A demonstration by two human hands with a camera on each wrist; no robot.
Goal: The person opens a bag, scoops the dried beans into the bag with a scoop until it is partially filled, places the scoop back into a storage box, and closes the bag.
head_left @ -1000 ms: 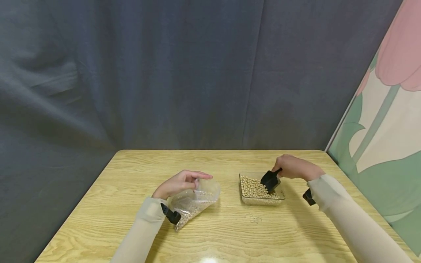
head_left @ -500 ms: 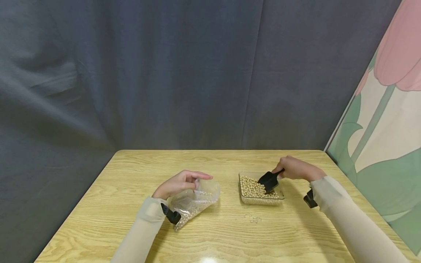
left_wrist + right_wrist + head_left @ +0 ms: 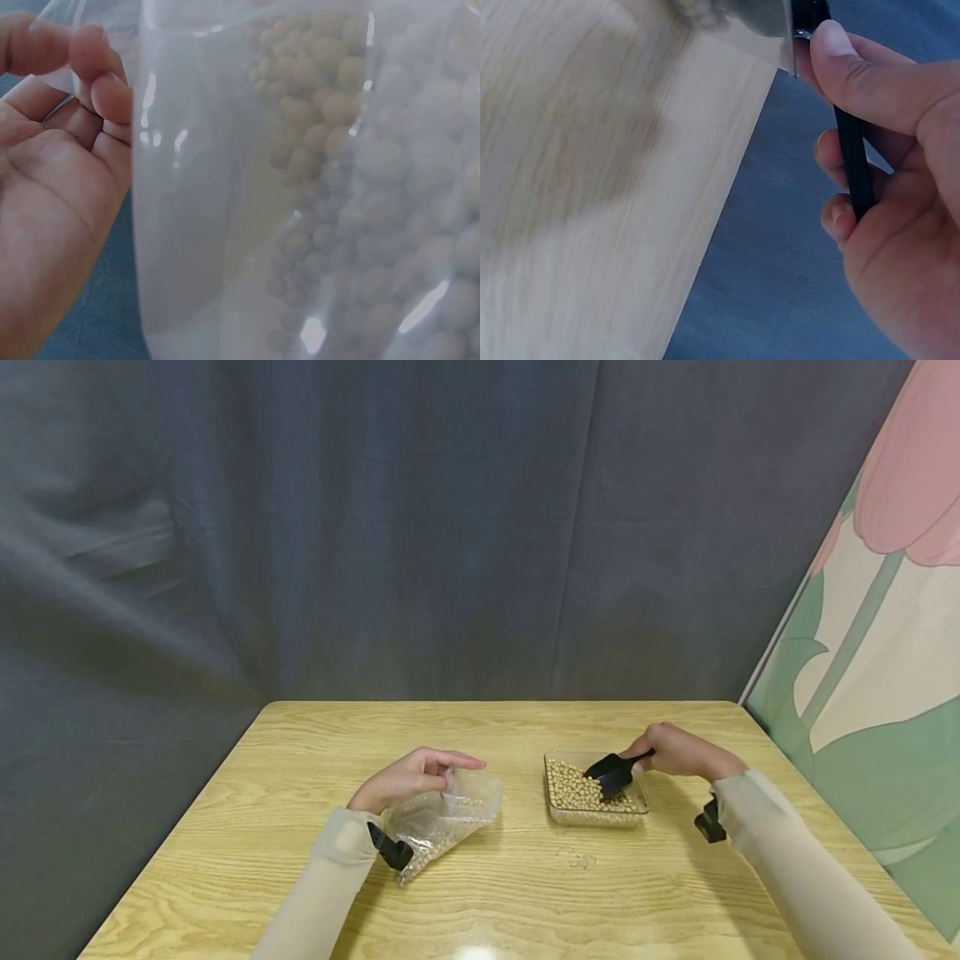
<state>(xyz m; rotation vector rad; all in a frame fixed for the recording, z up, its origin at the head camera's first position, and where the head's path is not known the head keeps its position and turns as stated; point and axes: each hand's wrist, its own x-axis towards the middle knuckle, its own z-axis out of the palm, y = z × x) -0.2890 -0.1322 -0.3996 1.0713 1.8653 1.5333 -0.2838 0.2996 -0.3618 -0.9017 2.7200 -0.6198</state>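
Note:
My left hand pinches the top edge of a clear plastic bag between thumb and fingers. Round pale beans fill the bag's lower part, seen through the film in the left wrist view. In the head view my right hand grips the handle of a black scoop. The scoop's blade is tilted down into the beans in a clear rectangular container, at its right side. Fingers and thumb wrap round the black handle in the right wrist view, where the blade is mostly hidden.
The container and bag stand on a wood-grain table, apart from each other. Faint marks show on the wood in front of the container. A dark curtain hangs behind, and a flower-patterned cloth on the right.
My right hand has shifted slightly right and down, and the scoop's handle now lies flatter, its blade a little further left in the beans. The left hand and bag look still.

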